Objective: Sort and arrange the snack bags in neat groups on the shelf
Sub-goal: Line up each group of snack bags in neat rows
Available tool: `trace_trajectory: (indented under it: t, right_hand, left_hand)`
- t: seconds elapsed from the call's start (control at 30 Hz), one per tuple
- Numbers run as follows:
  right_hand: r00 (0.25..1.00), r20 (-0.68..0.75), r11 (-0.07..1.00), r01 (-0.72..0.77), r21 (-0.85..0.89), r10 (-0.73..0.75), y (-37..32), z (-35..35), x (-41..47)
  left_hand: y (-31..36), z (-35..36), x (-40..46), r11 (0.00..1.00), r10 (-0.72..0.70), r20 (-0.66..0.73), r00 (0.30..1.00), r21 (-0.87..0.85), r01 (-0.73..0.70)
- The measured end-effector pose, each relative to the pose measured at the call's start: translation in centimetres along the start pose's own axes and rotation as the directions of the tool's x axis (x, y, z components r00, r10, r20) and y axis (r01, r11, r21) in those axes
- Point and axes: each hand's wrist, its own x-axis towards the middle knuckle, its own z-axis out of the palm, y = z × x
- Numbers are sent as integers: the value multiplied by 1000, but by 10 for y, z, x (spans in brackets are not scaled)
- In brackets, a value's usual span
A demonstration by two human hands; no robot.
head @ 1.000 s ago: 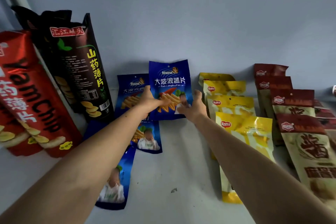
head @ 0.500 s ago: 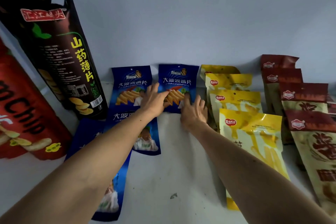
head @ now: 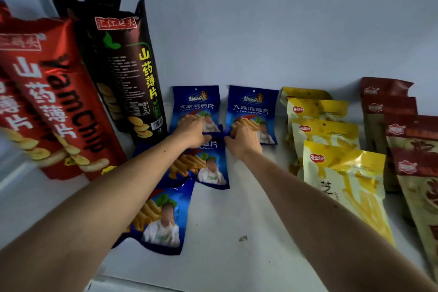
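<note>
Two hands: both at centre, on blue bags.
Shelf (head: 237,256): white, bears all bags.
Red bags (head: 54,102): 9 o'clock, leaning.
Black bag (head: 123,66): 10 o'clock, upright.
Brown bags (head: 403,125): 3 o'clock, overlapping row.
Yellow bags (head: 343,173): 4 o'clock, overlapping row.
Blue bags (head: 252,106): centre, two against the wall, others trailing toward 7 o'clock.
Left hand (head: 192,133): fingers flat, pressing the left blue bag (head: 195,104).
Right hand (head: 244,140): fingers curled on the right blue bag's lower edge.

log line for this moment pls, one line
left hand on rear-left blue bag | right hand on rear-right blue bag | both bags against back wall | yellow bags right
</note>
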Motion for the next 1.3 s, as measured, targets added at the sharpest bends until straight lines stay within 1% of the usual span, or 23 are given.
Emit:
trace_trajectory:
  t: [0.07, 0.17, 0.23, 0.33, 0.43, 0.53, 0.7, 0.83, 0.93, 1.03, 1.13, 1.17, 1.23, 1.3]
  right_hand:
    - [998, 40, 998, -54, 25, 53, -3, 4, -3]
    - [990, 99, 995, -103, 11, 102, -5, 8, -11]
    - [980, 161, 992, -121, 36, 114, -6, 11, -14]
    - [961, 224, 965, -203, 166, 163, -11, 9, -22]
    - [929, 293, 884, -322, 340, 226, -12, 5, -29]
    - [903, 353, 813, -391, 432, 247, -13, 3, -39]
    - [865, 436, 778, -446, 442, 249, -10, -2, -63]
    - [837, 482, 751, -489, 445, 259, -2, -8, -87]
    - [821, 520, 750, -493, 441, 234, 5, -16, -104]
    - [844, 507, 775, -434, 459, 172, 18, -28, -123]
    - [885, 451, 749, -375, 546, 114, 33, -39, -141]
    - [897, 430, 742, -359, 567, 105, 39, -42, -146]
    - [919, 381, 728, -330, 601, 102, 50, -47, -154]
    - [941, 316, 727, -303, 616, 125, 60, -51, -160]
  left_hand:
    - [-6, 2, -8, 999, 36, 3, 999, 29, -36]
    - [-15, 3, -23, 1000, -15, 92, 996, -11, 16]
    - [-19, 4, -26, 1000, -12, 105, 994, -21, 14]
    - [-23, 4, -32, 998, 1, 115, 993, -61, 6]
    - [-25, 1, -39, 998, 2, 136, 991, -61, 7]
    - [-27, -3, -48, 998, 10, 135, 991, -60, -2]
    - [-24, -6, -65, 1000, -8, 135, 991, -29, 12]
    - [-23, -9, -82, 998, -61, 127, 990, -1, 61]
    - [-23, -11, -92, 994, -105, 138, 985, -12, 108]
    - [-17, -13, -105, 984, -173, 134, 976, -27, 178]
    - [-6, -13, -117, 971, -221, 118, 968, -69, 230]
    - [-2, -13, -120, 964, -231, 113, 966, -112, 243]
    - [4, -14, -122, 931, -239, 103, 965, -257, 258]
    - [14, -17, -124, 894, -231, 38, 972, -386, 228]
